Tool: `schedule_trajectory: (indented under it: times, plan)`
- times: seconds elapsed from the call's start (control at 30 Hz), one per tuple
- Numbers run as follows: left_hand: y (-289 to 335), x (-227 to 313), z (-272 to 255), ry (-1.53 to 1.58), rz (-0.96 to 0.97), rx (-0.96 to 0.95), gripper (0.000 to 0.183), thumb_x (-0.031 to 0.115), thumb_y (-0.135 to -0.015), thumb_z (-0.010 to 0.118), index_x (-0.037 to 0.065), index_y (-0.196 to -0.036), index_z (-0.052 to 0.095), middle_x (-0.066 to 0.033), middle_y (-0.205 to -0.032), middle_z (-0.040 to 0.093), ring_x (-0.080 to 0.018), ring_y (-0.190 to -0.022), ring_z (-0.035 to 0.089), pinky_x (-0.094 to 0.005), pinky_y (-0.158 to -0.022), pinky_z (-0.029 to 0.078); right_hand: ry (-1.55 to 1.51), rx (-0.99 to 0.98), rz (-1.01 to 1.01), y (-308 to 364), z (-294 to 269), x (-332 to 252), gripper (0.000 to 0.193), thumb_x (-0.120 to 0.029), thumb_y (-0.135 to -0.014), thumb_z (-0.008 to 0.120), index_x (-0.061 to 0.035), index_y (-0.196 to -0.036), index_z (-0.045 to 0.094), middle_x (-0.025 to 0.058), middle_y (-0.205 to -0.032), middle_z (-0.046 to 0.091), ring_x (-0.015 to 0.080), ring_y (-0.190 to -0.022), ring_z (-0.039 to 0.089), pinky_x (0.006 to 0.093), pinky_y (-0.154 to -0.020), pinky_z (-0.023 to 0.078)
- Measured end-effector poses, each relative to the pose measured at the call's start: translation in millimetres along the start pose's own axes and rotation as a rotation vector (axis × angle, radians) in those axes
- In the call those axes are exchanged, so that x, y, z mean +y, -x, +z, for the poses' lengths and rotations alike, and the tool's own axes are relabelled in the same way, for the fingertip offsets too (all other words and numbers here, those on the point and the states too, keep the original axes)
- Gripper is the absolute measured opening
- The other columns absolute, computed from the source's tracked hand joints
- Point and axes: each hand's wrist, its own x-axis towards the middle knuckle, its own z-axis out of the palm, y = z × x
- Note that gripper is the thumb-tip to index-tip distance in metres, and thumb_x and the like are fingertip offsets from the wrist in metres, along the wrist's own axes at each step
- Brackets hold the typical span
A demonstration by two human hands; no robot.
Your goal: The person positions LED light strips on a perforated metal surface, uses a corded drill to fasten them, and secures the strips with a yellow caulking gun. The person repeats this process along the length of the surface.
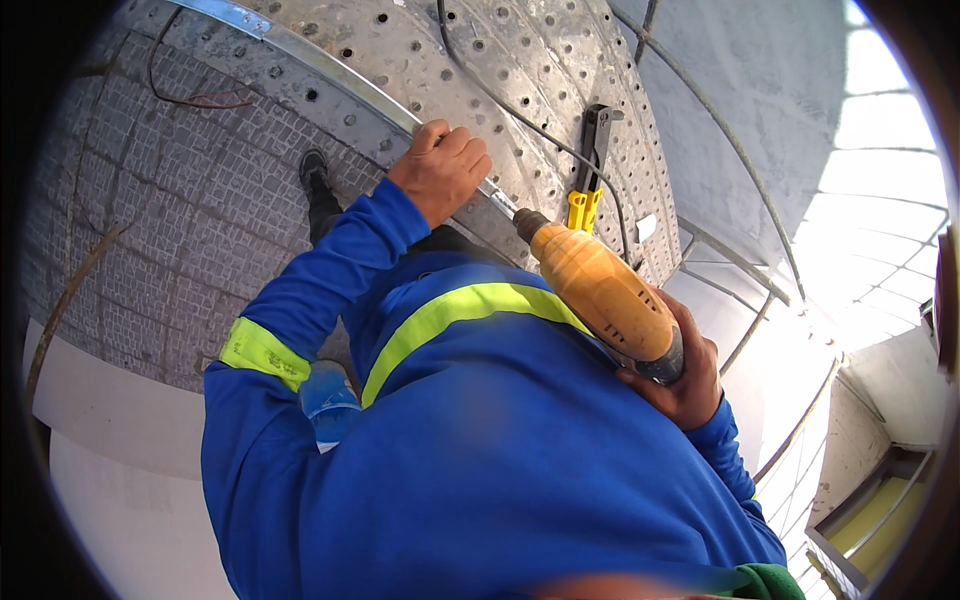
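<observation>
Head view: L hand (pixel 440 172) is closed in a fist round a long, shiny metal strip (pixel 340 74), fingers curled over it, close to the strip's near end. R hand (pixel 690 365) is wrapped round the rear of an orange power drill (pixel 605 290), thumb underneath, fingers over the far side; can't tell if a finger is on the trigger, as the grip is mostly hidden.

Drill sits approx. in front of the torso, R of ctr, its dark chuck (pixel 529 224) pointing up-L, in line w/ the strip. Silver pc. btwn chuck & L hand; can't tell exactly where bit stops & strip starts. Strip runs diag. to upper L along the edge of a perforated metal worktop (pixel 410 50).

On worktop: black-&-yellow hand tool (pixel 594 150), just beyond the chuck, yellow end nearest the drill; black cable (pixel 545 133) crossing past it; small white scrap (pixel 646 227) nearby. Below L: grey block paving (pixel 200 200), dark shoe (pixel 314 165), blue tub (pixel 328 395) partly behind the L arm.
</observation>
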Motion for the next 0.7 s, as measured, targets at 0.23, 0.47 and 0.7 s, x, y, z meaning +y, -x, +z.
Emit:
schedule_trajectory:
  times: [0.23, 0.47, 0.7]
  plan:
    - [1, -1, 1, -0.039, 0.012, 0.012, 0.033, 0.03, -0.068, 0.082, 0.021, -0.091, 0.061, 0.0033, -0.091, 0.056, -0.015, -0.096, 0.057, -0.0379, -0.099, 0.035, 0.127, 0.022, 0.01, -3, 0, -13, 0.085, -0.021, -0.075, 0.091, -0.0031, -0.146, 0.049, 0.0209, -0.125, 0.071, 0.0374, -0.113, 0.072, 0.0425, -0.097, 0.057]
    - [-4, 1, 3, 0.026, -0.021, -0.038, 0.036, 0.031, -0.066, 0.085, 0.021, -0.09, 0.06, 0.0033, -0.091, 0.056, -0.015, -0.097, 0.056, -0.0383, -0.098, 0.035, 0.077, 0.017, 0.123, 0, 4, -21, 0.085, -0.014, -0.072, 0.092, -0.0027, -0.145, 0.05, 0.0197, -0.127, 0.071, 0.0355, -0.118, 0.07, 0.0424, -0.102, 0.055]
    - [-1, 0, 5, 0.017, -0.003, 0.0, 0.035, 0.032, -0.066, 0.084, 0.021, -0.09, 0.06, 0.0038, -0.09, 0.055, -0.0148, -0.096, 0.057, -0.0379, -0.098, 0.035, 0.206, 0.079, -0.008, -5, 7, -27, 0.072, -0.015, -0.078, 0.086, -0.0038, -0.141, 0.054, 0.0209, -0.118, 0.073, 0.0374, -0.105, 0.074, 0.0428, -0.088, 0.059]
